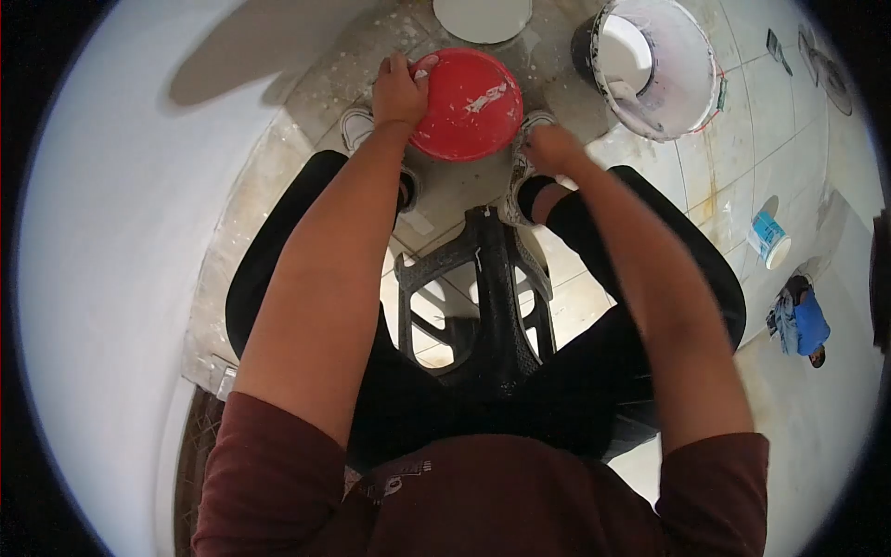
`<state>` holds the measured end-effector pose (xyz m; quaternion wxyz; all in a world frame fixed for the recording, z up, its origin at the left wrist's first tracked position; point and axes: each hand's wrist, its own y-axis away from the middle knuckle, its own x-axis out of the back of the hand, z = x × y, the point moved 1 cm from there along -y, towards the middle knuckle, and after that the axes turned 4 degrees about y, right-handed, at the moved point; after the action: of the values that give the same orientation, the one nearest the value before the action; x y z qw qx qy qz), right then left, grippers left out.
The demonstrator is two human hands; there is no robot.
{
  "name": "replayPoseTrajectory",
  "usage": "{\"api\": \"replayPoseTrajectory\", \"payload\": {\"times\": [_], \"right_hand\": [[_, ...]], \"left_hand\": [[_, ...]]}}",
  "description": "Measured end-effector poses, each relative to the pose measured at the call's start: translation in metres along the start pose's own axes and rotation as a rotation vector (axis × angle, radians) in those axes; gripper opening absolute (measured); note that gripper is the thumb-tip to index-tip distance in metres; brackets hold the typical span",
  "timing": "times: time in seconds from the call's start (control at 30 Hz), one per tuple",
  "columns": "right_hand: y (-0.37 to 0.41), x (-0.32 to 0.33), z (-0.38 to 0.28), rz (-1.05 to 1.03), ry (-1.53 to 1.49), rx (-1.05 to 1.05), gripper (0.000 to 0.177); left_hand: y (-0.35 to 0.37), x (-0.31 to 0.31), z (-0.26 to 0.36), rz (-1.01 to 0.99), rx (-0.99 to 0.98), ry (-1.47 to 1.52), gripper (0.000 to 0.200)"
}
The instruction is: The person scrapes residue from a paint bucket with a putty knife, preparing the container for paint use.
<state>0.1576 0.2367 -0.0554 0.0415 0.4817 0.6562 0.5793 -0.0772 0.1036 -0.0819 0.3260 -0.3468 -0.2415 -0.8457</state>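
A round red plastic bowl (pixel 469 104), smeared with white, is in front of my shoes. My left hand (pixel 401 93) grips its left rim, with white residue near the fingers. On the other side, my right hand (pixel 554 150) is closed near the bowl's right edge, just above my right shoe (pixel 516 190). Its fingertips face away from me, so whatever it may hold is hidden.
A white-coated bucket (pixel 691 79) stands right of the bowl. Beyond the bowl lies a white round surface (pixel 483 17). A black plastic stool (pixel 497 306) shows between my legs. At right are a blue-and-white tub (pixel 768 239) and a person in blue (pixel 809 320).
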Motion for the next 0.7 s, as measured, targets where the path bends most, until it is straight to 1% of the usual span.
{"api": "replayPoseTrajectory", "payload": {"times": [0.03, 0.1, 0.13, 0.23, 0.33, 0.4, 0.5, 0.53, 0.57, 0.6, 0.67, 0.7], "right_hand": [[0.013, -0.035, -0.015, 0.161, -0.193, -0.179, 0.036], [0.019, -0.052, -0.028, 0.043, -0.316, -0.262, 0.036], [0.017, -0.058, -0.03, -0.018, -0.379, -0.299, 0.036], [0.02, -0.092, -0.032, 0.063, -0.435, -0.343, 0.037], [0.014, -0.099, -0.03, 0.17, -0.481, -0.383, 0.039], [0.005, -0.077, -0.002, 0.005, -0.101, 0.056, 0.043], [0.024, 0.004, -0.008, -0.157, 0.306, 0.388, 0.04], [0.032, -0.013, -0.023, -0.064, 0.191, 0.206, 0.044], [0.041, -0.027, -0.041, 0.046, 0.054, 0.037, 0.048], [0.034, -0.082, -0.059, 0.162, -0.218, -0.189, 0.046], [0.023, -0.09, -0.052, 0.126, -0.308, -0.18, 0.042], [0.024, -0.062, -0.026, -0.035, -0.131, 0.03, 0.04]], "left_hand": [[0.0, 0.002, 0.002, 0.002, 0.01, 0.012, 0.034], [-0.002, 0.001, 0.002, -0.041, 0.006, 0.003, 0.034], [-0.002, 0.002, 0.001, -0.062, 0.007, -0.006, 0.033], [0.001, 0.003, -0.001, -0.075, -0.026, -0.025, 0.033], [0.0, 0.003, 0.002, -0.081, -0.012, -0.05, 0.032], [-0.003, 0.004, 0.004, -0.087, -0.024, -0.049, 0.032], [0.004, 0.001, -0.002, -0.097, -0.049, -0.039, 0.033], [0.001, 0.001, -0.003, -0.091, -0.07, -0.032, 0.033], [0.002, 0.002, -0.004, -0.125, -0.061, -0.043, 0.034], [0.002, 0.001, -0.004, -0.154, -0.055, -0.048, 0.034], [-0.005, 0.003, -0.004, -0.154, -0.063, -0.054, 0.034], [-0.004, 0.004, -0.003, -0.15, -0.081, -0.048, 0.034]]}}
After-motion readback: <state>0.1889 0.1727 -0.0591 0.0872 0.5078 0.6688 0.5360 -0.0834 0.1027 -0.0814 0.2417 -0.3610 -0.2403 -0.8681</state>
